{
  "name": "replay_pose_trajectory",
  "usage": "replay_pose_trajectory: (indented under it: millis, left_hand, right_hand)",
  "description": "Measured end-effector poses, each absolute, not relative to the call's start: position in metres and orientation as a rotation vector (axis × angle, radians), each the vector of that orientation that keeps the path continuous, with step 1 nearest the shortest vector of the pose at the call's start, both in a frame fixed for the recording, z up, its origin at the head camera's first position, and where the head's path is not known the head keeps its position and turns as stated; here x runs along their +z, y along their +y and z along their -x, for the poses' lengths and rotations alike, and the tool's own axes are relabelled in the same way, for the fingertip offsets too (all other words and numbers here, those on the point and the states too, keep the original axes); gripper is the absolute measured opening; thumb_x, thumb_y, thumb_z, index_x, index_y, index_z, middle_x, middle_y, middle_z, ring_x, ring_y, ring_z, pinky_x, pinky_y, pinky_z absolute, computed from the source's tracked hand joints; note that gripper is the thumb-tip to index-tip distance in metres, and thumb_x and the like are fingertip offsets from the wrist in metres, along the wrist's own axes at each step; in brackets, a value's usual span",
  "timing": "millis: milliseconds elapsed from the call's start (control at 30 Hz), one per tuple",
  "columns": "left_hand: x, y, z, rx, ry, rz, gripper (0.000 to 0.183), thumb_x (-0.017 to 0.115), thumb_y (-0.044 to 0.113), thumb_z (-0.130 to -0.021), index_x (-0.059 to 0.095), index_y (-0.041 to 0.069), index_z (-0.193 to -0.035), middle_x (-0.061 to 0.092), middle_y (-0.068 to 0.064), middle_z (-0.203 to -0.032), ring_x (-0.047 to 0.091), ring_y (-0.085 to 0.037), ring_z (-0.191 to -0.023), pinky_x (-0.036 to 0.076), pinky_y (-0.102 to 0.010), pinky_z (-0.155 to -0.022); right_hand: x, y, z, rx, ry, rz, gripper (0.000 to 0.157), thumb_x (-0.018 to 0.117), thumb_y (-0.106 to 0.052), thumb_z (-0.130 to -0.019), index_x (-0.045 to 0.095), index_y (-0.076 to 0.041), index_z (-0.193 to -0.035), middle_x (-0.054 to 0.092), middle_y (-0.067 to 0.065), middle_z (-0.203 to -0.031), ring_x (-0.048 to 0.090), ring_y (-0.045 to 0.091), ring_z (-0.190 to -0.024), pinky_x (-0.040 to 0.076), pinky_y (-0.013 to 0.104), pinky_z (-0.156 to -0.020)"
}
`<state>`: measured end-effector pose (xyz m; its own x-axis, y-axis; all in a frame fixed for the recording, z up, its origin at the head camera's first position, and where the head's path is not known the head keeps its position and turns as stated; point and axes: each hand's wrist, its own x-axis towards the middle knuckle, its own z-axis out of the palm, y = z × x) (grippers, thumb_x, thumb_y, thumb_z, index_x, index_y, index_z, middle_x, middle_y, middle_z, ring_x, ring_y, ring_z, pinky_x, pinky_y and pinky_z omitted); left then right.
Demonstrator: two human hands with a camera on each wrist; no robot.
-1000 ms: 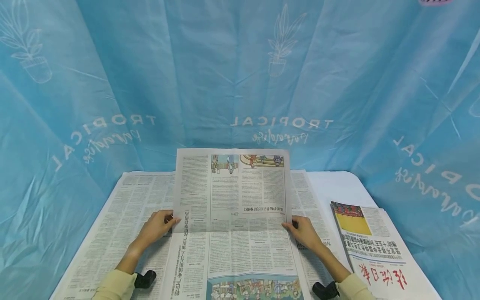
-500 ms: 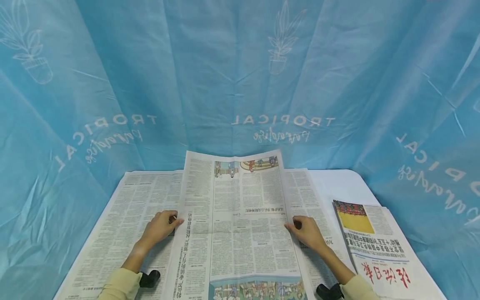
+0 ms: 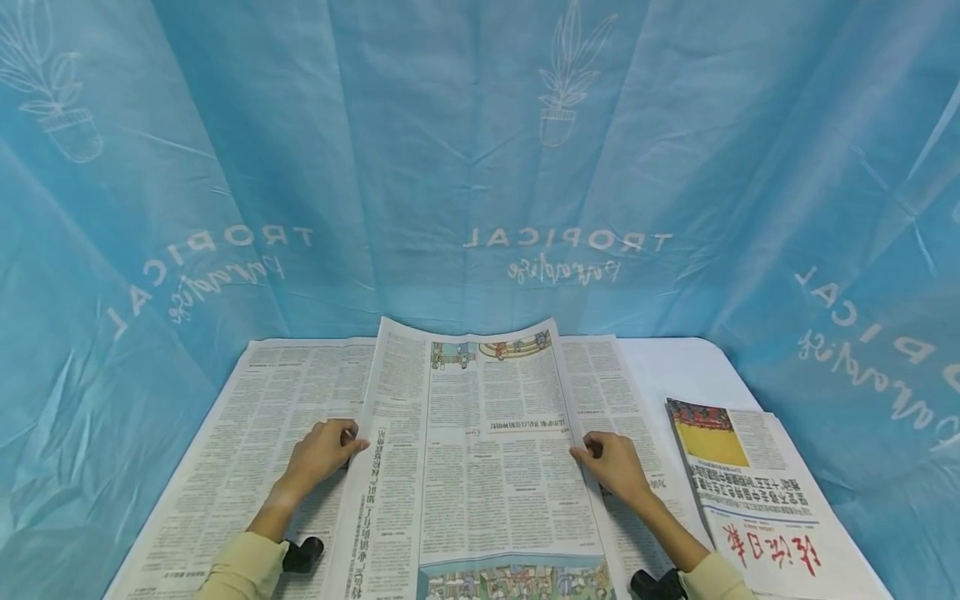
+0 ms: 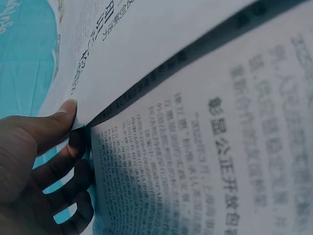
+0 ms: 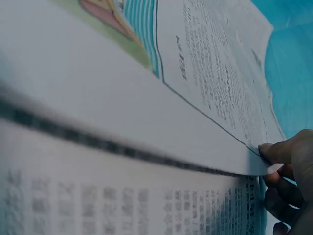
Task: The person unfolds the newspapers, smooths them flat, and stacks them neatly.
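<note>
A blue curtain (image 3: pixel 465 175) with mirrored lettering hangs behind a white table (image 3: pixel 667 367). Spread newspaper (image 3: pixel 217 467) covers much of the tabletop; centrally, just above it, a loose sheet (image 3: pixel 480 467) is held, far corners curling up. A newspaper pile (image 3: pixel 757 492) lies to the right. The left hand (image 3: pixel 321 457) and right hand (image 3: pixel 615 467) pinch the sheet's opposite side edges; level hands and even, gentle tension would likely prevent buckling or creases.
</note>
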<state>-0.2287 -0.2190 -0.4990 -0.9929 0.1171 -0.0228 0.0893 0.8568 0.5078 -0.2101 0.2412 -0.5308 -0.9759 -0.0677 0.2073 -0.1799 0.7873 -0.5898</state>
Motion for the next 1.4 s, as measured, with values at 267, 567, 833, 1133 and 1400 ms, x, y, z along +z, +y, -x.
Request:
replay_pose_trajectory:
  millis: [267, 567, 833, 1133, 1400]
  left_hand:
    - [-0.500, -0.215, 0.224, 0.747, 3.036, -0.103, 0.030, 0.075, 0.027, -0.085, 0.054, 0.012, -0.069, 0.045, 0.002, -0.051, 0.039, -0.012, -0.044, 0.030, -0.026, -0.042]
    - [-0.493, -0.210, 0.227, 0.578, 3.017, 0.020, 0.037, 0.074, 0.031, -0.086, 0.052, 0.010, -0.065, 0.047, -0.002, -0.055, 0.043, -0.015, -0.048, 0.033, -0.029, -0.046]
    - [-0.483, -0.190, 0.229, 0.158, 3.163, -0.220, 0.036, 0.074, 0.023, -0.085, 0.060, -0.005, -0.103, 0.062, -0.015, -0.074, 0.062, -0.032, -0.065, 0.049, -0.048, -0.061]
    - [-0.482, -0.118, 0.253, 0.344, 2.976, -0.919, 0.008, 0.068, 0.019, -0.092, 0.062, 0.015, -0.090, 0.059, 0.000, -0.080, 0.055, -0.016, -0.070, 0.046, -0.041, -0.068]
    - [-0.486, -0.045, 0.270, 0.806, 2.551, -1.113, 0.011, 0.060, 0.022, -0.098, 0.064, 0.013, -0.095, 0.054, 0.006, -0.070, 0.041, -0.004, -0.055, 0.035, -0.022, -0.054]
  right_hand:
    - [-0.520, 0.247, 0.205, 1.602, -2.842, 0.051, 0.025, 0.072, -0.025, -0.089, 0.071, 0.000, -0.091, 0.061, 0.001, -0.062, 0.040, 0.008, -0.045, 0.036, 0.023, -0.045]
    - [-0.513, 0.274, 0.193, 2.199, -2.883, 0.143, 0.055, 0.068, -0.028, -0.091, 0.057, 0.013, -0.126, 0.074, 0.008, -0.091, 0.032, 0.002, -0.039, 0.029, 0.018, -0.041]
    - [-0.521, 0.275, 0.180, 2.314, -2.851, 0.057, 0.032, 0.070, -0.021, -0.090, 0.050, -0.011, -0.067, 0.036, -0.010, -0.048, 0.031, 0.002, -0.037, 0.024, 0.019, -0.039]
    - [-0.527, 0.272, 0.178, 2.208, -2.845, -0.028, 0.045, 0.069, -0.019, -0.090, 0.037, -0.016, -0.058, 0.034, -0.012, -0.045, 0.029, 0.000, -0.036, 0.025, 0.017, -0.040]
    - [-0.527, 0.264, 0.175, 2.169, -2.832, 0.053, 0.039, 0.070, -0.020, -0.089, 0.046, -0.016, -0.059, 0.034, -0.013, -0.042, 0.028, 0.001, -0.035, 0.025, 0.018, -0.040]
